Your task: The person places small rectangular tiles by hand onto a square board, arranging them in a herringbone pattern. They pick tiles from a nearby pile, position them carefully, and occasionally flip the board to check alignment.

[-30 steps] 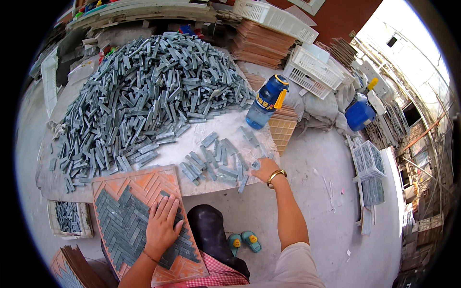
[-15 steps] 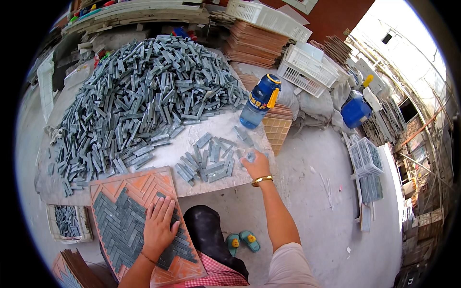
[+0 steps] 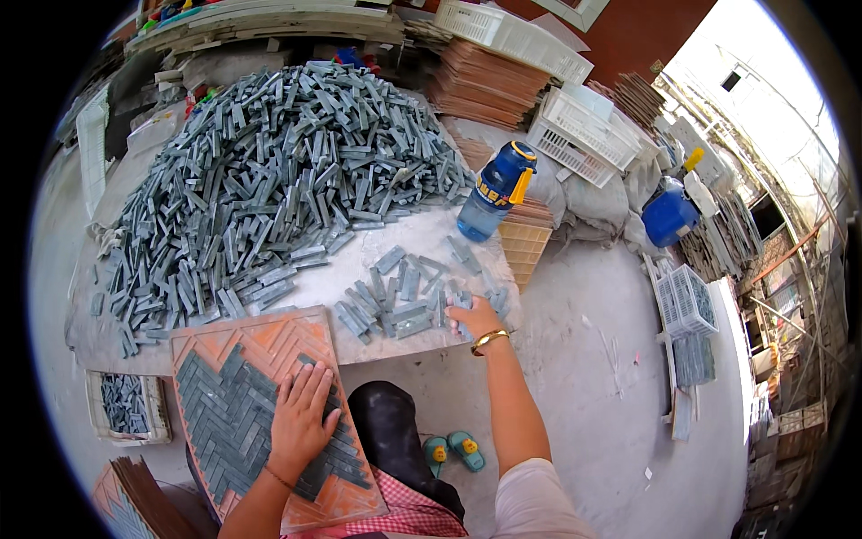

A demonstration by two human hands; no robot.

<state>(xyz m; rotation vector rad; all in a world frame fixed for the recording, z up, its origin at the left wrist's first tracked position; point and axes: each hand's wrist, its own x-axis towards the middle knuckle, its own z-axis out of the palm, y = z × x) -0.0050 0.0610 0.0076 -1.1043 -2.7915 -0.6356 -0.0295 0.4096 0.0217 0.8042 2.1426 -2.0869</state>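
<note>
An orange herringbone template board (image 3: 310, 334) rests tilted across my lap and against the table's edge. Dark grey stone strips (image 3: 224, 404) fill much of its zigzag grooves; orange grooves show at its top and bottom. My left hand (image 3: 303, 418) lies flat over the strips on the board's right side, fingers stretched out. At the table's front right, my right hand (image 3: 476, 318) has its fingers closed on a small grey stone strip (image 3: 464, 331), partly hidden by them. Just left of that hand lie several loose grey strips (image 3: 395, 296).
A big heap of grey strips (image 3: 296, 171) covers most of the table (image 3: 359, 256). A blue bottle (image 3: 496, 193) stands at its right edge. Below left is a crate of strips (image 3: 162, 418). Green slippers (image 3: 465, 449) lie on the floor; white crates (image 3: 584, 135) are stacked behind.
My right hand has moved slightly down toward the table's front edge, among the loose strips. My left hand stays flat on the board. The whole view has shifted a little.
</note>
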